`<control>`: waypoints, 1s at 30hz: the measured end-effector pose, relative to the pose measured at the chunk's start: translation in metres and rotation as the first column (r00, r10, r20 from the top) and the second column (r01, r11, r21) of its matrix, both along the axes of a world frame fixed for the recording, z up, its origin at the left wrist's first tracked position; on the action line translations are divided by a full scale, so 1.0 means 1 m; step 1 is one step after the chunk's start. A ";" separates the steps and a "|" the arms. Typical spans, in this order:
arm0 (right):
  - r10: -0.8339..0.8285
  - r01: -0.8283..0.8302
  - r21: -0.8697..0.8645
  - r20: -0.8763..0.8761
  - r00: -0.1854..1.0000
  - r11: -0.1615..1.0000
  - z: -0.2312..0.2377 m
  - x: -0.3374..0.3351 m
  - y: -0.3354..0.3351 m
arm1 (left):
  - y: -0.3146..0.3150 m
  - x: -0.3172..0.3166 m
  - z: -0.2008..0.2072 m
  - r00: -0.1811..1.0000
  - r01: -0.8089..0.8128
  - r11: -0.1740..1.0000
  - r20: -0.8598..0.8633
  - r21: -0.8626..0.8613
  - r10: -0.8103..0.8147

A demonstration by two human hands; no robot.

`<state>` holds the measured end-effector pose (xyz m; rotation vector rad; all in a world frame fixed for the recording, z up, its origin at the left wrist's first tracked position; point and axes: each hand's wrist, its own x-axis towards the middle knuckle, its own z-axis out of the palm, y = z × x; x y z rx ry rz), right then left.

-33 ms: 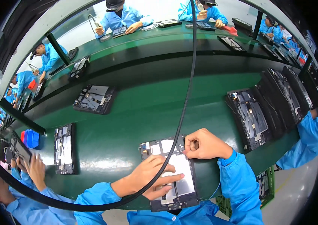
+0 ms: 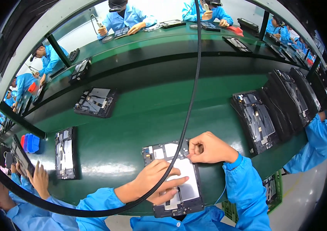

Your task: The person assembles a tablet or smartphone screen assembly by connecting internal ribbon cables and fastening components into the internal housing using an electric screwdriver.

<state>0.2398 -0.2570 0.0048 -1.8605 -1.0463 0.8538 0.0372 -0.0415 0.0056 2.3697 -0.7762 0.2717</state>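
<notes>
An opened tablet (image 2: 189,184), dark-framed with a pale metal inside, lies near the front edge of the bench before me. My left hand (image 2: 155,181) rests across its left side, with fingers stretched over the silvery panel. At the tablet's upper right edge is my right hand (image 2: 209,148), thumb and forefinger pinched together. Whatever sits between those fingertips is too small or hidden to make out. A black cable (image 2: 191,104) hangs across the view, in front of part of my left hand and the tablet.
Other opened tablets lie at the left (image 2: 65,154), farther back (image 2: 95,102) and stacked at the right (image 2: 254,121). Blue bins (image 2: 31,143) stand at the left edge. A co-worker's hand (image 2: 39,179) is near a tilted tablet (image 2: 21,154). A green crate (image 2: 277,192) sits below right.
At the left, the co-worker's hand and the tilted tablet have shifted slightly. My own hands keep practically the same pose on the tablet.
</notes>
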 end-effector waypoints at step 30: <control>-0.036 0.042 0.053 -0.094 0.995 0.998 -0.004 0.004 -0.002 | -0.039 0.016 -0.005 0.973 -0.232 0.957 0.056 0.175 0.225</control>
